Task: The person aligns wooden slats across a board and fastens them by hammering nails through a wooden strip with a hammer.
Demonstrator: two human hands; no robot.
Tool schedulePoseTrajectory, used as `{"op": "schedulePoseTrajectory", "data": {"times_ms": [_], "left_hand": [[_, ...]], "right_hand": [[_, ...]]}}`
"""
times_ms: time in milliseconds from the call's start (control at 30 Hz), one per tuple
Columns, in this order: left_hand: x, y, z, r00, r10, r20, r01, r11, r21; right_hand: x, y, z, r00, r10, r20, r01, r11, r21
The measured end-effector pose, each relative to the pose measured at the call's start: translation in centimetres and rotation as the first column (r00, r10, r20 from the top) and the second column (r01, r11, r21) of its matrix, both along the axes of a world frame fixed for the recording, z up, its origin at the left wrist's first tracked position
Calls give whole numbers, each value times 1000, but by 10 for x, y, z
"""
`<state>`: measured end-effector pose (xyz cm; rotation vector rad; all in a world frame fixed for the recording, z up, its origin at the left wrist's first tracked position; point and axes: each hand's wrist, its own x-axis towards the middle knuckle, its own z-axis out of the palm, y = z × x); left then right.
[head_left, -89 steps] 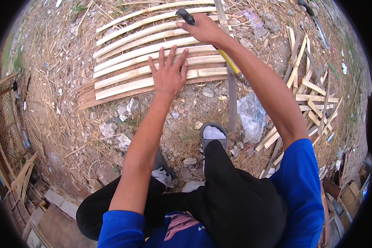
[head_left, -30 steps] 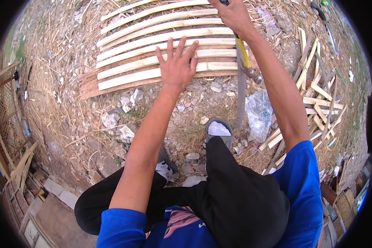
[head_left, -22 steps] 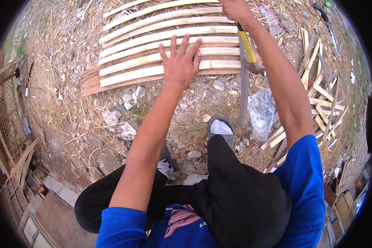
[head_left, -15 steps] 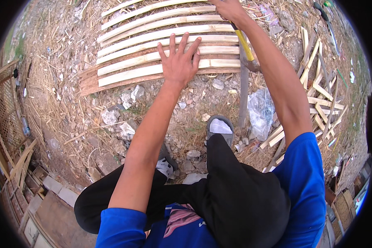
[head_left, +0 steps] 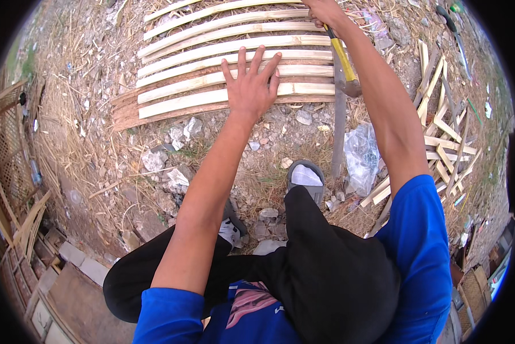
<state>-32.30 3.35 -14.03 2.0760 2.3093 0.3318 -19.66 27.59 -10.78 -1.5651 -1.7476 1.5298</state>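
Note:
My left hand (head_left: pixel 250 86) lies flat with spread fingers across the lower pale wooden slats (head_left: pixel 183 86). These slats lie side by side in a row, slightly apart, and a brown board (head_left: pixel 126 109) shows beneath the nearest ones. At the top, by the slats' right ends, my right hand (head_left: pixel 326 16) is closed round the dark end of a hammer (head_left: pixel 342 62) with a yellow handle. Its metal head hangs toward me, over a flat grey strip (head_left: pixel 338 132) running along the slat ends. My right fingertips are partly cut off by the frame's edge.
A clear plastic bag (head_left: pixel 361 157) lies right of the grey strip. Farther right is a heap of loose wood pieces (head_left: pixel 441 135); a dark-handled saw (head_left: pixel 455 34) lies beyond. Stones and straw cover the ground. A woven panel (head_left: pixel 8 143) leans at the left.
My right hand has shifted slightly right and toward me, and the hammer has moved a little with it. My left hand keeps its place on the slats. The whole view has shifted slightly.

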Motion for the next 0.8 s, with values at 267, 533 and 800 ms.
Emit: {"op": "schedulePoseTrajectory", "data": {"times_ms": [267,533,800], "left_hand": [[-10,-3,25,1000,23,5,-23,1000,0],[-14,-8,39,1000,13,10,-13,999,46],[27,-12,61,999,24,23,-24,1000,16]], "right_hand": [[13,-9,64,974,-226,7,226,971,-78],[145,-75,142,585,-484,-651,632,775,-8],[249,-210,121,623,-699,-351,774,616,148]]}}
